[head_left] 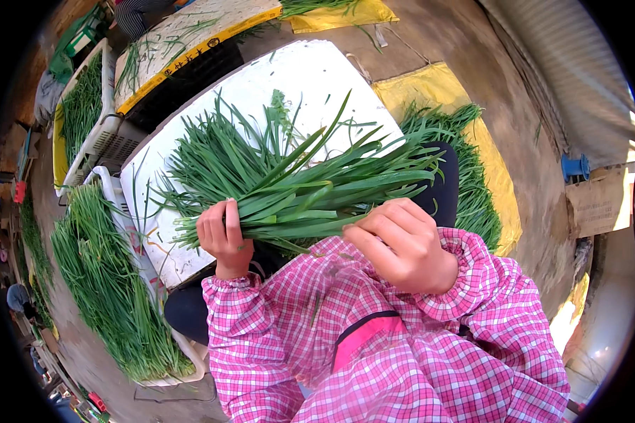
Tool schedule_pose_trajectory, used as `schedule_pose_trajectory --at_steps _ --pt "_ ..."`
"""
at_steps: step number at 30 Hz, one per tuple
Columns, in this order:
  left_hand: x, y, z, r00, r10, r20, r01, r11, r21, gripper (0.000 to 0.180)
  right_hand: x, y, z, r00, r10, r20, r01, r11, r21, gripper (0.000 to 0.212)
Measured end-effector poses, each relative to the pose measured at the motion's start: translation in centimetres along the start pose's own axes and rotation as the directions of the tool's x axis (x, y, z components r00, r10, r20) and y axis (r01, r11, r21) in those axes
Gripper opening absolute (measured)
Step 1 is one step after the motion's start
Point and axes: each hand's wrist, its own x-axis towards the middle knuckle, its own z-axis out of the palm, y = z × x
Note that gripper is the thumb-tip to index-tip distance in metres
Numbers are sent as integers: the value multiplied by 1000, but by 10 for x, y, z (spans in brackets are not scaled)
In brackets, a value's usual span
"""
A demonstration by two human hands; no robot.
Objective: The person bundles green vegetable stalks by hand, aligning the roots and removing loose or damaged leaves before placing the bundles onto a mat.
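My left hand [226, 236] is wrapped round the pale stem end of a bunch of garlic chives [310, 197]. The green leaves fan out to the right, over the near edge of a white foam-like work surface [310, 67]. My right hand [402, 243] is closed in a pinch at the lower edge of the bunch. What its fingertips hold is too small to make out. Behind the held bunch, a loose heap of chives [215, 158] lies on the white surface, with scraps scattered around it.
At left stands a white crate [197, 359] heaped with chives; another white crate [108, 88] stands behind it. A yellow-edged board [190, 60] lies beyond. On the right, more chives [476, 176] rest on yellow sheeting [427, 88], beside my knee. A blue spool-like object [575, 168] is near the wall.
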Motion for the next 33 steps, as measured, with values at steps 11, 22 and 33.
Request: schedule_pose_trajectory --at_steps 11,22,33 --pt "6 12 4 994 -84 71 86 996 -28 32 -7 -2 -1 998 -47 29 49 994 -93 17" --pt "6 12 1 996 -91 7 91 995 -47 30 16 17 -23 998 57 34 -55 997 -60 20" --pt "2 10 2 989 -139 -43 138 990 -29 28 -4 -3 -5 991 91 102 -95 995 28 22"
